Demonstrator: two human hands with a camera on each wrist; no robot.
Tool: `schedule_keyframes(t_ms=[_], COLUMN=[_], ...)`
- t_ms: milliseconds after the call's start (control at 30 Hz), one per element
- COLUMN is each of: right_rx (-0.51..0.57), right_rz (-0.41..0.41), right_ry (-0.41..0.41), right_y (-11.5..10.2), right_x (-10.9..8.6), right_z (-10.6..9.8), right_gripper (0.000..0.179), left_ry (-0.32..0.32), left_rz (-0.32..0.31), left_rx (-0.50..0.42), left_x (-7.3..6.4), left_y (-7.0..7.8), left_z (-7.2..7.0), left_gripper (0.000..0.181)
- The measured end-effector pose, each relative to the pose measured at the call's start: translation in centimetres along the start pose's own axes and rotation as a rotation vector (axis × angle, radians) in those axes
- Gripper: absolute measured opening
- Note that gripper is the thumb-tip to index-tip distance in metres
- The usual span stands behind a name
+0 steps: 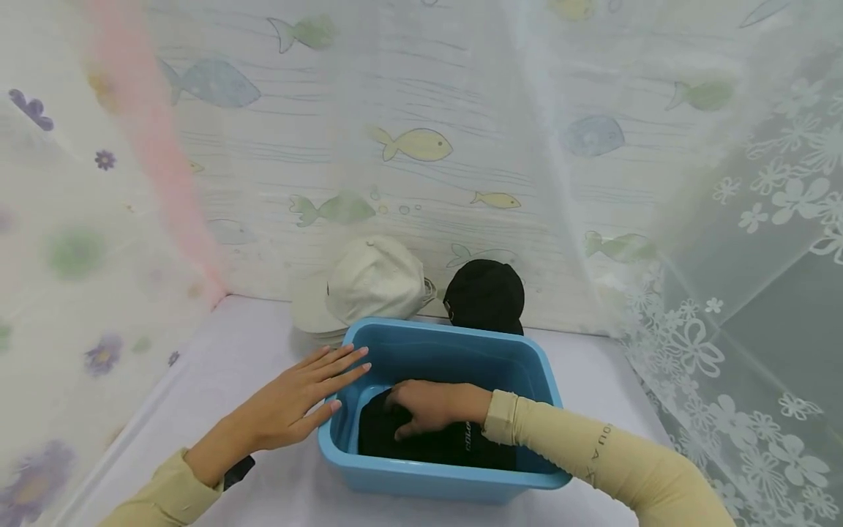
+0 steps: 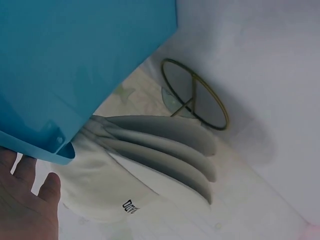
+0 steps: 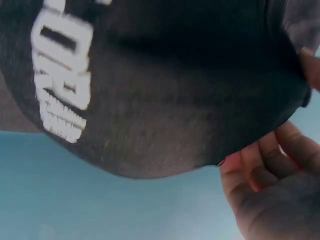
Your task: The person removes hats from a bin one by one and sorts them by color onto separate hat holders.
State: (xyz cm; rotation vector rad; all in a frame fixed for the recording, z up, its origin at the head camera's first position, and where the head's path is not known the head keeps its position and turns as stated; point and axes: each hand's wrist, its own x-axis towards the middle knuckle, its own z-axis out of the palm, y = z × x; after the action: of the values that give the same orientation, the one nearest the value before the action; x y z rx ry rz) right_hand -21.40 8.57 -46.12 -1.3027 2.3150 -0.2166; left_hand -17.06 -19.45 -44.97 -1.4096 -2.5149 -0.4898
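My left hand is spread with straight fingers over the left rim of a blue plastic bin; in the left wrist view its fingertips meet the rim. Inside the bin lies a black cap with white raised lettering. My right hand reaches down into the bin and grips this cap. From the right wrist, the black cap shows thumb and fingers of the right hand on either side of its edge.
Behind the bin stand stacked white caps, several brims showing in the left wrist view, and another black cap. A thin brass-coloured ring stand is beside the white caps. Fish-patterned curtain hangs behind the white table surface.
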Motion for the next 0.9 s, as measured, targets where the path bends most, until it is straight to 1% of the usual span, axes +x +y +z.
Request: schedule_keyframes(t_ms=[100, 267, 333, 367, 400, 500, 567, 633, 733, 833, 900], right_rx=[0.069, 0.118, 0.124, 0.120, 0.105, 0.063, 0.059, 0.092, 0.157, 0.202, 0.237], right_rz=[0.027, 0.068, 0.075, 0.061, 0.046, 0.036, 0.051, 0.094, 0.115, 0.078, 0.036], right_ry=[0.024, 0.069, 0.087, 0.105, 0.128, 0.189, 0.209, 0.192, 0.167, 0.169, 0.177], right_y=[0.0, 0.5, 0.6, 1.4, 2.0, 2.5, 2.7, 1.7, 1.6, 2.0, 2.4], right_x=[-0.4, -0.7, -0.8, -0.6, -0.3, -0.4, -0.5, -1.1, -1.3, -1.5, -1.6], right_z=[-0.7, -0.8, -0.8, -0.2, 0.2, 0.5, 0.4, -0.6, -1.0, -1.1, -1.2], right_gripper=[0.048, 0.053, 0.055, 0.055, 0.054, 0.049, 0.047, 0.047, 0.048, 0.043, 0.035], left_ry=[-0.001, -0.003, -0.001, 0.001, 0.002, 0.004, 0.007, 0.008, 0.009, 0.008, 0.010], left_rz=[-0.004, -0.006, -0.007, -0.008, -0.009, -0.013, -0.015, -0.018, -0.021, -0.021, -0.018], left_rx=[-0.009, -0.022, -0.027, -0.029, -0.029, -0.036, -0.041, -0.047, -0.054, -0.056, -0.056], left_x=[0.1, 0.0, 0.0, 0.0, -0.1, -0.1, -0.1, -0.1, 0.0, 0.0, 0.0], left_y=[0.1, 0.1, 0.1, 0.1, 0.1, 0.1, 0.2, 0.2, 0.2, 0.1, 0.1], left_z=[0.1, 0.0, 0.0, 0.0, -0.1, -0.1, -0.1, -0.1, -0.1, 0.0, 0.2], left_gripper=[0.058, 0.058, 0.058, 0.058, 0.058, 0.058, 0.058, 0.058, 0.058, 0.057, 0.057])
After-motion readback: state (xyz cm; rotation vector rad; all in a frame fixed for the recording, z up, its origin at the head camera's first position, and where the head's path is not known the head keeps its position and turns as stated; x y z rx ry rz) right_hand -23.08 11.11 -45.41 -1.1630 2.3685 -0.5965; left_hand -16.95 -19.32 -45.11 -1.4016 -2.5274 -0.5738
